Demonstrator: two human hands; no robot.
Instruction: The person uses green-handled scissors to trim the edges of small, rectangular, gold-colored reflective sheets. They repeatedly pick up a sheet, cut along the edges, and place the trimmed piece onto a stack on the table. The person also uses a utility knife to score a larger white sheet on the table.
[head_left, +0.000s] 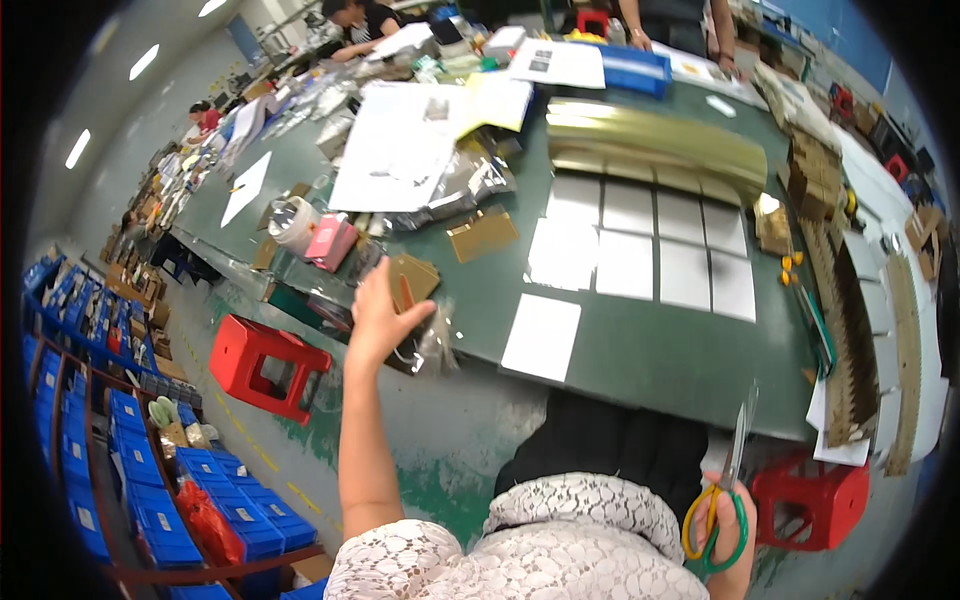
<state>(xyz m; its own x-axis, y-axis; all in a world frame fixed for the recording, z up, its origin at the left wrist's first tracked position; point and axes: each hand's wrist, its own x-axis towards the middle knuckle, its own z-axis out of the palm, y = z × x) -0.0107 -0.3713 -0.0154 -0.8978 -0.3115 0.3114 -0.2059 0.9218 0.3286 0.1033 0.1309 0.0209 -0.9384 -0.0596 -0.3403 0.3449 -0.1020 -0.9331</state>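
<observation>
My left hand [375, 322] reaches over the table's near-left edge with thumb and fingers spread. It is beside small brown cardboard pieces [415, 275] and a crumpled clear plastic bag [437, 342]; whether it touches them I cannot tell. Low at the right, off the table's edge, my right hand [730, 512] grips scissors [738, 450] by their yellow and green handles, blades pointing up. White rectangular sheets [627, 265] lie in rows on the green table [470, 300], and a separate white sheet [541, 338] is at the near edge.
Behind the sheets lies a shiny gold roll [655, 145]. A pink box [331, 242] and a white tub [293, 222] stand left of my hand. Yellow-and-green scissors [812, 315] lie at the right. Red stools [268, 365] and blue bins [155, 520] are on the floor. People work farther back.
</observation>
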